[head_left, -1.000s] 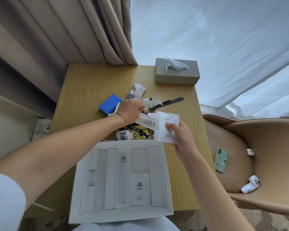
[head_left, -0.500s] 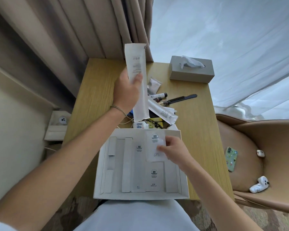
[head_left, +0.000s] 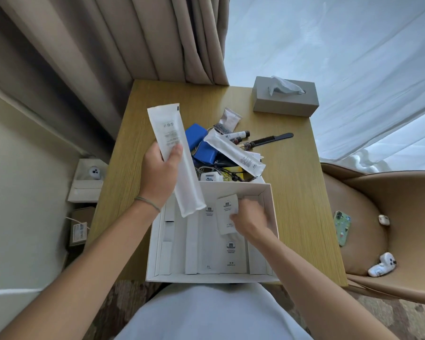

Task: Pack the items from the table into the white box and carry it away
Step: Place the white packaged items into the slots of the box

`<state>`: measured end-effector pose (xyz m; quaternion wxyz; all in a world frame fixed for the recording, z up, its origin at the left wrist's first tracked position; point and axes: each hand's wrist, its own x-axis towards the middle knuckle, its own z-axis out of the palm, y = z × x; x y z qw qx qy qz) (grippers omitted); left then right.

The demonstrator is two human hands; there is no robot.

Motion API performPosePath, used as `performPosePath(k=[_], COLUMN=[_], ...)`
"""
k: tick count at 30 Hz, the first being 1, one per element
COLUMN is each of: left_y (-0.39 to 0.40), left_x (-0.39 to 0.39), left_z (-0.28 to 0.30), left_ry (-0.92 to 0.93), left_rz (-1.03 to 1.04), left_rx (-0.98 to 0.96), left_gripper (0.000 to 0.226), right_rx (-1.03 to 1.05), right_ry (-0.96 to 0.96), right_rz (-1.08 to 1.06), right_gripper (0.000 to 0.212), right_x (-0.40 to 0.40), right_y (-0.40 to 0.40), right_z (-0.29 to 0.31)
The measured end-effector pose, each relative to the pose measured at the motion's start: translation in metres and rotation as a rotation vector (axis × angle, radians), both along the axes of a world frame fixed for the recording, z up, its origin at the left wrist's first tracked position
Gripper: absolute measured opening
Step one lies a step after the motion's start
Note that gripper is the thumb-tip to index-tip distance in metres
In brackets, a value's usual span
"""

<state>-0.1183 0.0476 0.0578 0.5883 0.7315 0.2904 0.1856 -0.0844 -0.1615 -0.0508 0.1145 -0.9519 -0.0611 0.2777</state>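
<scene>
The white box [head_left: 272, 209] lies open at the table's near edge, with flat white packets lying inside. My left hand [head_left: 160, 171] grips a long white sachet [head_left: 176, 158] held slanted above the box's far left corner. My right hand [head_left: 249, 218] is inside the box, holding a small white packet [head_left: 227, 213] against the other packets. Behind the box lies a pile: a second long white sachet [head_left: 234, 153], blue pouches [head_left: 201, 146], a small tube [head_left: 238, 135], a black comb [head_left: 270, 138], a crinkled sachet [head_left: 230, 119] and tangled cables with a white charger [head_left: 209, 177].
A grey tissue box [head_left: 286, 103] stands at the table's [head_left: 297, 168] far right corner. Curtains hang behind. A tan chair [head_left: 378, 217] on the right holds a phone [head_left: 342, 228] and small white gadgets. Boxes sit on the floor to the left.
My left hand has lowered the long sachet toward the box's far left corner. My right hand has pushed the small packet deeper into the box. The camera has shifted.
</scene>
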Motion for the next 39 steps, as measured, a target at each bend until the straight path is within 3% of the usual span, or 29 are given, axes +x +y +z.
performPosePath(k=[4, 9, 20, 27, 34, 39], left_y=[-0.008, -0.020, -0.070, -0.096, -0.115, -0.129], left_x=[-0.013, -0.021, -0.032, -0.028, -0.018, -0.012], left_z=[-0.010, -0.020, -0.061, -0.100, -0.137, -0.149], left_ry=[0.049, 0.151, 0.423, 0.594, 0.707, 0.727], left_rz=[-0.024, -0.082, -0.344, -0.479, -0.444, -0.481], left_rx=[-0.027, -0.054, -0.150, -0.165, -0.147, 0.099], left_gripper=[0.004, 0.004, 0.025, 0.021, 0.026, 0.023], right_rx=[-0.136, -0.195, 0.377, 0.408, 0.436, 0.470], right_ry=[-0.048, -0.039, -0.161, -0.162, -0.172, -0.176], right_rz=[0.072, 0.159, -0.138, -0.202, -0.208, -0.213], right_gripper=[0.006, 0.013, 0.019, 0.018, 0.018, 0.018], right_x=[0.001, 0.000, 0.013, 0.010, 0.007, 0.008], right_y=[0.004, 0.012, -0.014, -0.028, -0.035, -0.038], right_z=[-0.003, -0.004, 0.061, 0.073, 0.071, 0.070])
